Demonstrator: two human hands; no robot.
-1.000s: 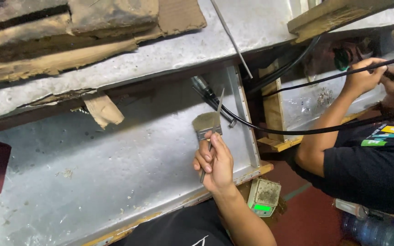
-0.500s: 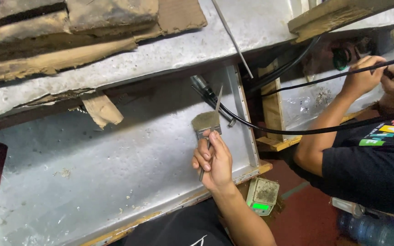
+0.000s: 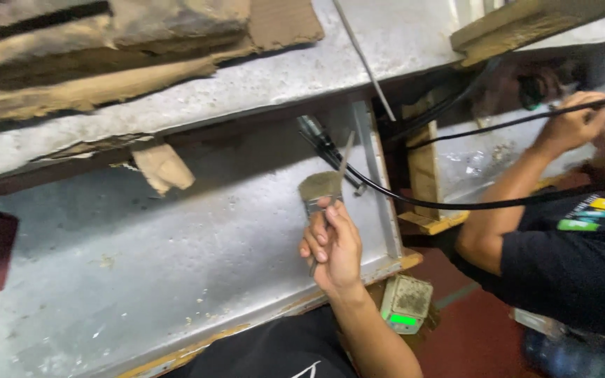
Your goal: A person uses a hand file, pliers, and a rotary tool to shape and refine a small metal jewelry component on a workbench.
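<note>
Raised slightly, right hand (image 3: 332, 246) grips brush (image 3: 320, 189) (cable (image 3: 414, 201) beside).

The right hand (image 3: 332, 245) was up in the middle of the view, raised on a bare forearm that climbed from the lower edge and leaned slightly left toward the wrist. The wrist was nearly straight. The fingers (image 3: 318, 234) were curled in tight on the left of the grip, knuckles stacked one above the other, and the thumb lay along the top, pressed forward. The back of the hand faced right, just below the grip. The left hand was out of view, so its state could not be told.
</note>
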